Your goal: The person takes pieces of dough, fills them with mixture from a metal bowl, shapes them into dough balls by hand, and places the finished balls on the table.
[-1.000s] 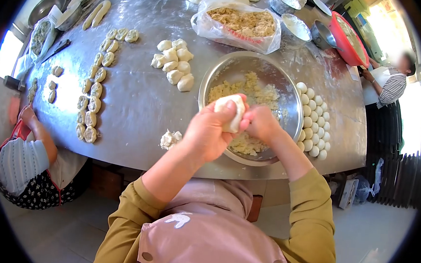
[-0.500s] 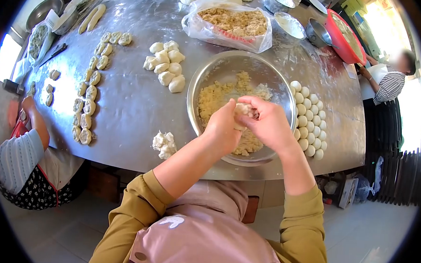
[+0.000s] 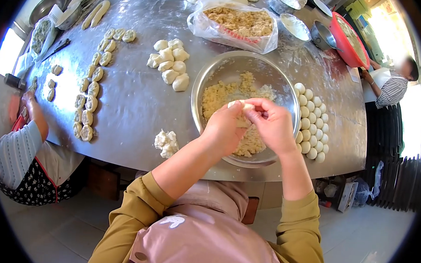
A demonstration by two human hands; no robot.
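Note:
Over the big steel bowl [image 3: 196, 95], my left hand [image 3: 224, 127] cups a piece of white dough [image 3: 242, 118] from the left side. My right hand [image 3: 272, 127] pinches the same dough from the right with thumb and fingers. The dough is partly hidden between the fingers. Crumbly yellowish filling [image 3: 217, 97] lies in the bowl beneath. Smooth round dough balls [image 3: 311, 118] stand in rows right of the bowl. Rougher dough lumps [image 3: 169, 62] sit in a cluster to its left, and a ragged dough scrap [image 3: 166, 143] lies near the table's front edge.
A plastic bag of brown crumbly filling [image 3: 240, 21] rests behind the bowl. Flattened filled pieces [image 3: 90, 101] form a line on the left of the steel table [image 3: 135, 113]. A red basin [image 3: 349, 39] stands back right. One person [image 3: 21, 155] sits left; another [image 3: 393, 84] stands right.
My fingers have closed further around the dough, and its lumpy open side, seen before, is now covered. My right hand has turned slightly. The view has shifted a little.

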